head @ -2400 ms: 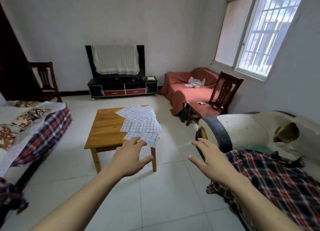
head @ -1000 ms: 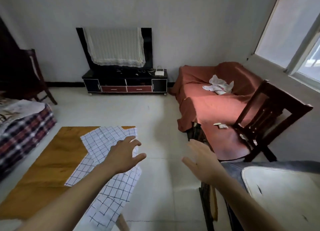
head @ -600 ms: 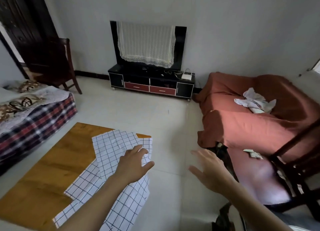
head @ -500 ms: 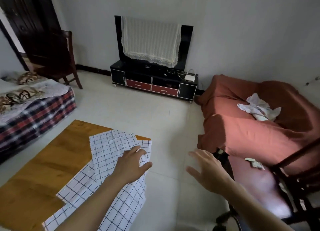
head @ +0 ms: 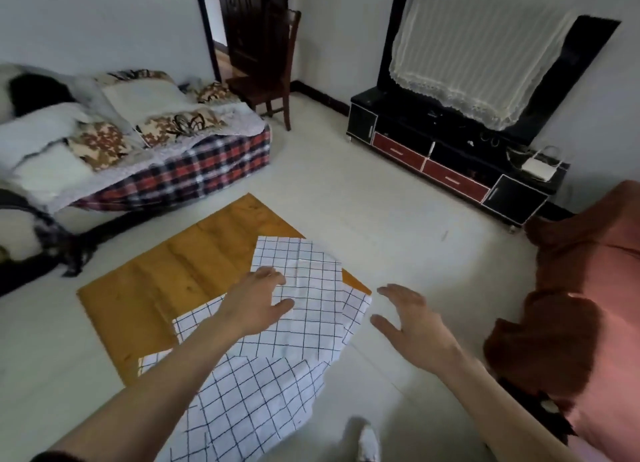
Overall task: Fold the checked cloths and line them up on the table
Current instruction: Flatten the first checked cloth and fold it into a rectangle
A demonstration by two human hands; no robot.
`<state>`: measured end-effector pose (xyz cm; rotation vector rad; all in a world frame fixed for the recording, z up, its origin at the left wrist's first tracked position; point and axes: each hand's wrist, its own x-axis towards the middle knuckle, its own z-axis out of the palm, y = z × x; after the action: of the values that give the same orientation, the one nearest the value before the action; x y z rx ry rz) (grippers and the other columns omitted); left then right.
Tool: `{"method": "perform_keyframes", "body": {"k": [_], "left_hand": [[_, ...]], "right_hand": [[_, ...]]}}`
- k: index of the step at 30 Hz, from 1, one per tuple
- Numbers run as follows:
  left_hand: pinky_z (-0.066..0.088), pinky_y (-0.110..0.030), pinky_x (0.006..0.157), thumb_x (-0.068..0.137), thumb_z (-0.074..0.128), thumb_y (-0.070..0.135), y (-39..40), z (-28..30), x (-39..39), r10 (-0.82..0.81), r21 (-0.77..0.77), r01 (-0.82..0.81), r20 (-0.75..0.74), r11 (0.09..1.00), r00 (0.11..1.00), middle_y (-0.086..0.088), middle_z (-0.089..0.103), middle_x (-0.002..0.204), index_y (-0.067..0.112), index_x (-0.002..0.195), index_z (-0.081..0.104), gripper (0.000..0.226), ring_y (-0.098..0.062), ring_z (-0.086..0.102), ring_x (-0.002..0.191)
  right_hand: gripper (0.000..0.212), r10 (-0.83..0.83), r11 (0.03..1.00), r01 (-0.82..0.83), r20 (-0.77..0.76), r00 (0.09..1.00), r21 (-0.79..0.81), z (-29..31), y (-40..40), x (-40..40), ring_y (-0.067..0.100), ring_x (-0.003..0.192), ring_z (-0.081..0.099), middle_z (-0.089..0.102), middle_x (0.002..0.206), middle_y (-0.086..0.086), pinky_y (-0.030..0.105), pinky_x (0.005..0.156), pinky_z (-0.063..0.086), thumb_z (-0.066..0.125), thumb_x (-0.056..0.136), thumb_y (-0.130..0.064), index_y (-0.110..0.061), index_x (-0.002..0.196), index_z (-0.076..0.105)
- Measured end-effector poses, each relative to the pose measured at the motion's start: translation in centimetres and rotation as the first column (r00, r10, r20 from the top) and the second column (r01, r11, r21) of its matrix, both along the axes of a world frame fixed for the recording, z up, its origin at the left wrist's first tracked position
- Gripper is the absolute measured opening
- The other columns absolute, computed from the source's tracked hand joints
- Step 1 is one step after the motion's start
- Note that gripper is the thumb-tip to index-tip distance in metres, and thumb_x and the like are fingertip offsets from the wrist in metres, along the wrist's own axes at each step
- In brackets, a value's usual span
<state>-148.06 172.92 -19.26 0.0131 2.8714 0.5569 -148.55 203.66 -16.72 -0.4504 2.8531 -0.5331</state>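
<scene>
Cloths: the checked cloths (head: pixel 304 309) lie unfolded and overlapping on my wooden desk (head: pixel 166 288), some spilling past its near right edge.
Left hand: my left hand (head: pixel 258 306) is over the top cloth, fingers (head: pixel 273 274) loosely spread, holding nothing; whether they touch the fabric I cannot tell.
Right hand: my right hand (head: pixel 415 326) hovers just beside the desk's right corner, over the tiled floor (head: pixel 398 219), fingers wide, empty.
</scene>
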Motion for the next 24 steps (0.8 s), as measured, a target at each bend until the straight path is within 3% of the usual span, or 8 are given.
{"method": "perform_keyframes", "body": {"k": [6,11,18,24], "left_hand": [[0.045,-0.040,0.102,0.090,0.058,0.054,0.9,-3.9,1.2,0.269,-0.025,-0.268,0.101,0.963,0.958,0.008,0.052,0.140,0.027,0.130,0.054,0.049,-0.016,0.049,0.126],[0.047,-0.041,0.099,0.088,0.060,0.054,1.7,-8.6,2.7,0.381,-0.052,-0.378,0.189,0.924,0.905,0.009,0.054,0.137,0.030,0.128,0.054,0.046,-0.014,0.050,0.122],[0.044,-0.039,0.101,0.089,0.060,0.051,0.5,-16.8,4.4,0.381,-0.067,-0.375,0.211,0.925,0.900,0.008,0.051,0.138,0.027,0.133,0.051,0.050,-0.015,0.047,0.125],[0.039,-0.036,0.103,0.090,0.059,0.046,-0.3,-24.1,3.9,0.284,-0.049,-0.281,0.211,0.959,0.935,0.007,0.048,0.140,0.027,0.135,0.047,0.050,-0.018,0.042,0.127]], "right_hand": [[0.052,0.215,0.974,-0.205,0.126,0.968,-0.093,-4.5,-0.5,-6.7,0.011,0.134,0.038,0.040,0.148,-0.015,0.035,0.109,0.036,0.052,0.095,-0.049,-0.030,0.142,0.041],[0.055,0.266,0.958,-0.237,0.196,0.944,-0.161,-9.0,-1.4,-9.3,0.015,0.129,0.041,0.040,0.148,-0.012,0.037,0.106,0.038,0.056,0.095,-0.044,-0.028,0.145,0.038],[0.053,0.342,0.938,-0.317,0.220,0.914,-0.138,-18.0,-4.0,-8.7,0.014,0.130,0.040,0.043,0.144,-0.013,0.035,0.103,0.040,0.058,0.093,-0.042,-0.028,0.142,0.041],[0.052,0.298,0.953,-0.268,0.277,0.914,-0.144,-26.1,-6.1,-5.9,0.012,0.131,0.039,0.045,0.142,-0.012,0.036,0.106,0.039,0.063,0.091,-0.036,-0.025,0.139,0.046]]}}
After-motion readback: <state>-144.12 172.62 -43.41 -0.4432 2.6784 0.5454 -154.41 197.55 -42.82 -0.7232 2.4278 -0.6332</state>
